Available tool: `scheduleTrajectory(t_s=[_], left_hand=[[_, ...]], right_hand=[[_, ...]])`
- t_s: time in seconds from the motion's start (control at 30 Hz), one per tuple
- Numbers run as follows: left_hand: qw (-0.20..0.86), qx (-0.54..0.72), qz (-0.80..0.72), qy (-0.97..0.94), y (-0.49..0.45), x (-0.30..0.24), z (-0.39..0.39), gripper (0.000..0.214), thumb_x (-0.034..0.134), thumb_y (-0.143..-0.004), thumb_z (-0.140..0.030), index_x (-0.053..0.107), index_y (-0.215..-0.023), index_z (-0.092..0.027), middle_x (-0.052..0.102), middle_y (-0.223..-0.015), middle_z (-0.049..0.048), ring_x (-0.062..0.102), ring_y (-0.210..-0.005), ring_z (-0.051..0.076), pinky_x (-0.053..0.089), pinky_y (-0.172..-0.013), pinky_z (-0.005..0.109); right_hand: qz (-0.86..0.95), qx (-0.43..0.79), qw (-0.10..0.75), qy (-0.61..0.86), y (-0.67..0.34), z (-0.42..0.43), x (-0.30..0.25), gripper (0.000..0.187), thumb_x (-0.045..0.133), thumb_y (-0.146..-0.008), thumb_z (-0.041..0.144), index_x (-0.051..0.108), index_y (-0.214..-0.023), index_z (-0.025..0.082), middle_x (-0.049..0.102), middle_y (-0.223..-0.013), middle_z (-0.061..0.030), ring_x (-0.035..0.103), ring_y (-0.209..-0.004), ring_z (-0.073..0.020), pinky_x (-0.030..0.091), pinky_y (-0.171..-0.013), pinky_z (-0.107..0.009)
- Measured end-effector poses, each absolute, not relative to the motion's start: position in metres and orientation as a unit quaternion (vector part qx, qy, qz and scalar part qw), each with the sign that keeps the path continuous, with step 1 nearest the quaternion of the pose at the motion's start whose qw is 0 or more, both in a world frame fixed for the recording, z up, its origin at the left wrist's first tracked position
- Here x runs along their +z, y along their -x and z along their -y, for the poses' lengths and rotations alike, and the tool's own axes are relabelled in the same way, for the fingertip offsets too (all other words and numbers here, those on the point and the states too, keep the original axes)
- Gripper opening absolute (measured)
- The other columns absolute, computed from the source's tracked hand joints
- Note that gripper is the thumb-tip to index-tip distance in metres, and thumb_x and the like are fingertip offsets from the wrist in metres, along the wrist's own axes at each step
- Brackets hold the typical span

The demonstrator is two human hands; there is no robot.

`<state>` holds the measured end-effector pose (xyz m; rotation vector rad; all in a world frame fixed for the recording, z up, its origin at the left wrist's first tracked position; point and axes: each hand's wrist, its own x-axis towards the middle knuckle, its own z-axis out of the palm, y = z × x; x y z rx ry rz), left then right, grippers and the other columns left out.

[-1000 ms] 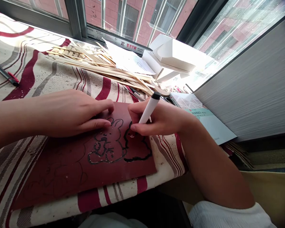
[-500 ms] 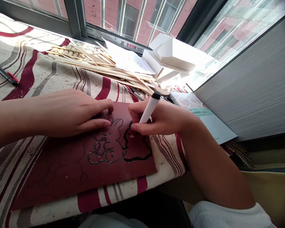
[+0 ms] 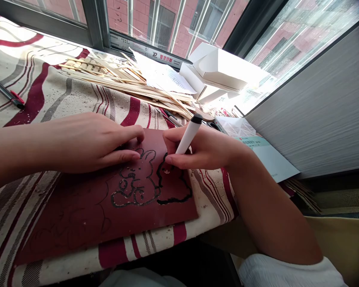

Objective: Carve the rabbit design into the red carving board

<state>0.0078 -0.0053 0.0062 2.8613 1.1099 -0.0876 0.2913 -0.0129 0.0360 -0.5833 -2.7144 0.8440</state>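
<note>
A dark red sheet (image 3: 86,215) lies on the striped cloth with a black rabbit outline (image 3: 137,183) drawn on its right part. My left hand (image 3: 89,139) rests flat on the sheet's upper edge, fingers stretched out, just left of the drawing. My right hand (image 3: 203,149) pinches a white marker (image 3: 188,135) with a black end, its tip down on the black line at the drawing's right side.
A red-and-white striped cloth (image 3: 48,91) covers the surface. A pile of thin wooden strips (image 3: 128,83), papers and a white cardboard box (image 3: 218,67) lie by the window. A pen (image 3: 6,93) lies far left. A printed booklet (image 3: 263,151) sits at right beside a grey wall panel.
Almost nothing differs; the marker and my right hand have shifted very slightly at the black line. My left hand stays flat on the sheet.
</note>
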Motion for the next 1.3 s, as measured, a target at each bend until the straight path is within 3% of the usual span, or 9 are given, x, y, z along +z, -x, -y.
scheduleTrajectory(t_s=[0.43,1.07,1.3], left_hand=[[0.066,-0.071,-0.427,-0.899,-0.021,0.016,0.01,0.033,0.052,-0.103,-0.056,0.069,-0.112,-0.028,0.075,-0.083,0.0023,0.066,-0.07,0.026,0.048,-0.079,0.037],[0.026,-0.013,-0.357,-0.934,-0.004,-0.003,0.001,0.047,0.033,-0.106,-0.065,0.065,-0.114,-0.03,0.074,-0.081,0.0006,0.064,-0.066,0.024,0.032,-0.064,0.034],[0.036,-0.077,-0.408,-0.909,-0.016,0.013,0.008,0.037,0.045,-0.105,-0.058,0.066,-0.113,-0.029,0.075,-0.082,0.0005,0.067,-0.07,0.025,0.037,-0.067,0.034]], right_hand=[[0.93,0.294,0.11,0.19,-0.293,0.013,0.035,0.027,0.063,-0.099,0.022,0.047,-0.077,0.021,0.047,-0.068,0.0064,0.04,-0.065,-0.009,0.031,-0.063,-0.026],[0.933,0.284,0.123,0.185,-0.292,0.013,0.034,0.026,0.061,-0.099,0.021,0.047,-0.076,0.021,0.046,-0.068,0.0066,0.039,-0.066,-0.0089,0.03,-0.065,-0.027],[0.928,0.286,0.156,0.183,-0.289,0.015,0.035,0.025,0.062,-0.096,0.018,0.047,-0.076,0.021,0.047,-0.067,0.0066,0.038,-0.067,-0.0093,0.03,-0.066,-0.027]])
